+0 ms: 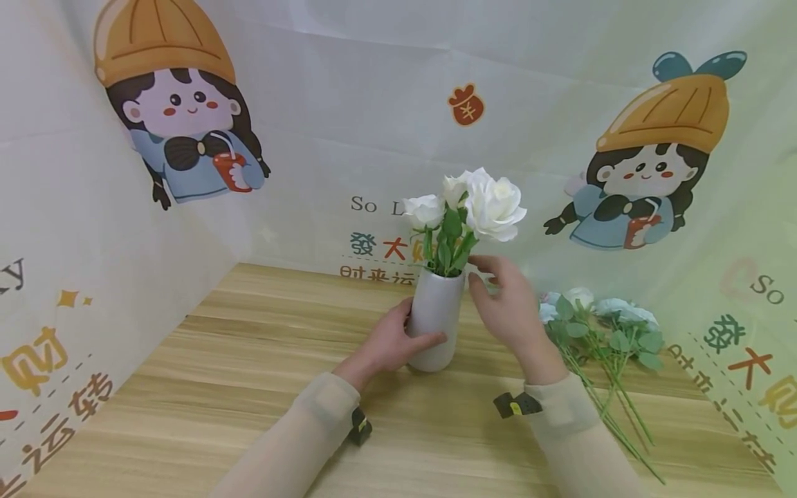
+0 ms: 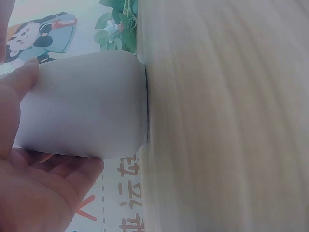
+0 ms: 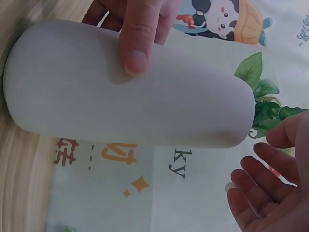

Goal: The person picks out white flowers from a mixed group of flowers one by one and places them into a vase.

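Observation:
A white vase (image 1: 432, 321) stands upright on the wooden table, holding several white roses (image 1: 495, 205) with green leaves (image 1: 453, 225). My left hand (image 1: 387, 340) grips the vase's lower body from the left, its thumb across the front. In the left wrist view, that hand (image 2: 41, 195) wraps around the vase (image 2: 91, 106), whose base meets the table. Beside the rim, on the right, is my right hand (image 1: 509, 301) with loosely bent fingers. The right wrist view shows this hand (image 3: 270, 188) near the leaves (image 3: 265, 89), with nothing visible in its grasp.
Several loose artificial flowers (image 1: 625, 312), pale blue and white with long green stems (image 1: 623, 394), lie on the table (image 1: 249, 387) to the right. Printed cloth (image 1: 349, 104) hangs behind the table and on both sides.

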Tool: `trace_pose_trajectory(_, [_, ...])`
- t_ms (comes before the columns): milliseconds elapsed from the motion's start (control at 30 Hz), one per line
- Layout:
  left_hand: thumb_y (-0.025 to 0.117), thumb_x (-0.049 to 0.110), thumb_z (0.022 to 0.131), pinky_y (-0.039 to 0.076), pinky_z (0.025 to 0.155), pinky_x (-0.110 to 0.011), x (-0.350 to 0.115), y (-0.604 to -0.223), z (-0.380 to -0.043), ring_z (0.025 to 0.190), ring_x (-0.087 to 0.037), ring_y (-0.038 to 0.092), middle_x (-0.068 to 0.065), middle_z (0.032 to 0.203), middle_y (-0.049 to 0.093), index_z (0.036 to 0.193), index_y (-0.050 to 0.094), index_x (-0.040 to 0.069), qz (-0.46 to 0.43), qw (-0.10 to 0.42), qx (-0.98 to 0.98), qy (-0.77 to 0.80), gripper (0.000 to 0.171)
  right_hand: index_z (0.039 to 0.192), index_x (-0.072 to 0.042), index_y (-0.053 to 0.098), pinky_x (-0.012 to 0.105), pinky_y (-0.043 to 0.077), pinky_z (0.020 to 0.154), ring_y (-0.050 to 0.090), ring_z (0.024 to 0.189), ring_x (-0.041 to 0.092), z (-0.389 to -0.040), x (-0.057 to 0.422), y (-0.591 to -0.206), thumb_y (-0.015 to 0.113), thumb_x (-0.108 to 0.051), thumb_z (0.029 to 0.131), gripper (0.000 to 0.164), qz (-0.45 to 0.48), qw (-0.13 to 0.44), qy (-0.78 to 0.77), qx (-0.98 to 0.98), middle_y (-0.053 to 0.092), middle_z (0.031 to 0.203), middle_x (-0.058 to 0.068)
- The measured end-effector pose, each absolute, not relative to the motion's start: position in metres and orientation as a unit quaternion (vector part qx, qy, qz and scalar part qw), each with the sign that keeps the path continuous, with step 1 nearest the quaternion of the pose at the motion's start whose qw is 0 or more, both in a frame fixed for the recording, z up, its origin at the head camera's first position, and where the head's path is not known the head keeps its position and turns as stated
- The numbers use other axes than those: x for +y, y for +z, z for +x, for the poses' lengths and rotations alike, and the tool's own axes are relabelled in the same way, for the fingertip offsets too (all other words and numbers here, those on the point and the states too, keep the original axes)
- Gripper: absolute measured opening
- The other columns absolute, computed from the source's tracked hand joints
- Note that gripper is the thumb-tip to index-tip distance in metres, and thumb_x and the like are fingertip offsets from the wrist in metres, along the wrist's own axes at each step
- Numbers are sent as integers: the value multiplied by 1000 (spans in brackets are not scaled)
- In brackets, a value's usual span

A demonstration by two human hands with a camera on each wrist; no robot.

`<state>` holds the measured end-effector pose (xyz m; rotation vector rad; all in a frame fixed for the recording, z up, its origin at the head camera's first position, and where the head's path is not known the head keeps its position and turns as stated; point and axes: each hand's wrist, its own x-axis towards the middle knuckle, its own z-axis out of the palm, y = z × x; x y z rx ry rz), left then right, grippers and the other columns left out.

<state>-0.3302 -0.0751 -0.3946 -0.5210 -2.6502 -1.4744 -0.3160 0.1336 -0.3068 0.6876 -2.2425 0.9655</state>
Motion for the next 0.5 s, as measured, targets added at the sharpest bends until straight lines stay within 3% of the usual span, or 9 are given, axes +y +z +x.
trace_pose_trajectory(333, [74, 58, 83, 49, 96, -48, -75, -395, -329, 113, -20, 53, -8, 133, 52, 148, 36, 8, -170, 26, -858, -483, 90, 121, -5, 65, 49, 51, 85, 54, 107, 24, -317, 151, -315, 57, -13, 98, 25, 257, 304, 340, -852, 62, 118, 10])
trace_pose_trajectory(500, [74, 56, 84, 48, 96, -47, -76, -395, -329, 115, -20, 52, -8, 134, 52, 149, 36, 8, -166, 27, -860, -481, 89, 123, -5, 63, 51, 50, 87, 54, 107, 25, -319, 166, -323, 55, -16, 100, 27, 233, 280, 335, -869, 60, 120, 10])
